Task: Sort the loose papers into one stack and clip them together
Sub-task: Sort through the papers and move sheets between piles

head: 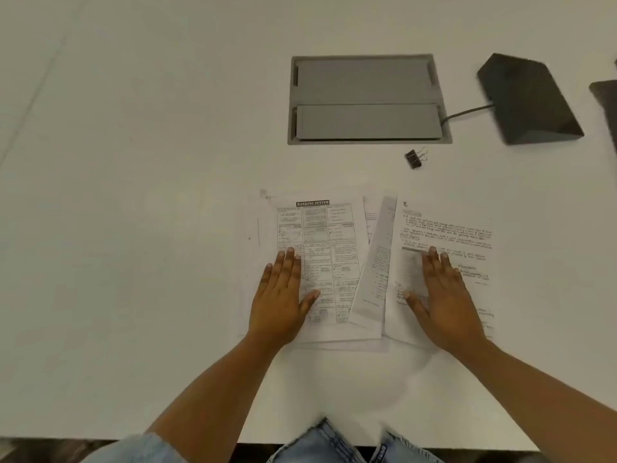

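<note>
Several loose papers lie spread and overlapping on the white table. A printed sheet headed "Banking System" tops the left group. A handwritten sheet tops the right group, and a tilted printed sheet lies between them. My left hand rests flat on the left sheets, fingers extended. Flat on the handwritten sheet lies my right hand. Neither hand grips anything. A black binder clip lies on the table beyond the papers, apart from both hands.
A grey recessed cable hatch sits in the table behind the clip. A dark wedge-shaped device with a cable stands at the back right. Another dark object shows at the right edge. The table's front edge runs near my lap.
</note>
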Motion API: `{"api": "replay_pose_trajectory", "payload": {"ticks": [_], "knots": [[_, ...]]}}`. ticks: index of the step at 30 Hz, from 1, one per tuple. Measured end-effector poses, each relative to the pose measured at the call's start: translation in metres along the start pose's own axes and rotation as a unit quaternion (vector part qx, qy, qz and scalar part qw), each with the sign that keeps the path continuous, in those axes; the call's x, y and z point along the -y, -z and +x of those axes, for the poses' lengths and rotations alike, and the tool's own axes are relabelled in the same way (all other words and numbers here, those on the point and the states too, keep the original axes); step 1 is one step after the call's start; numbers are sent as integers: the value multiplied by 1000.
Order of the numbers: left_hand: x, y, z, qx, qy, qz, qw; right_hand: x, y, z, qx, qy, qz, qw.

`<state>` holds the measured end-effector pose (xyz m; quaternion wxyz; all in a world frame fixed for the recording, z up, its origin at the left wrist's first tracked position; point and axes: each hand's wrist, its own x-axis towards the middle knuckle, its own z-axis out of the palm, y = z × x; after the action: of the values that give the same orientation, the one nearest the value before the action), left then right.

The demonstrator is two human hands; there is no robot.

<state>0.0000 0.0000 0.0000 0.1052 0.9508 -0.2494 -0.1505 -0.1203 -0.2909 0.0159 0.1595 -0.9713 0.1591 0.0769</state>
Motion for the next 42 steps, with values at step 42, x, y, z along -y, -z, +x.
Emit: {"api": "replay_pose_trajectory", "payload": {"ticks": [42], "knots": [[-138,34,14,139,174,-528,819,-18,43,-38,-99,-198,273,936]]}}
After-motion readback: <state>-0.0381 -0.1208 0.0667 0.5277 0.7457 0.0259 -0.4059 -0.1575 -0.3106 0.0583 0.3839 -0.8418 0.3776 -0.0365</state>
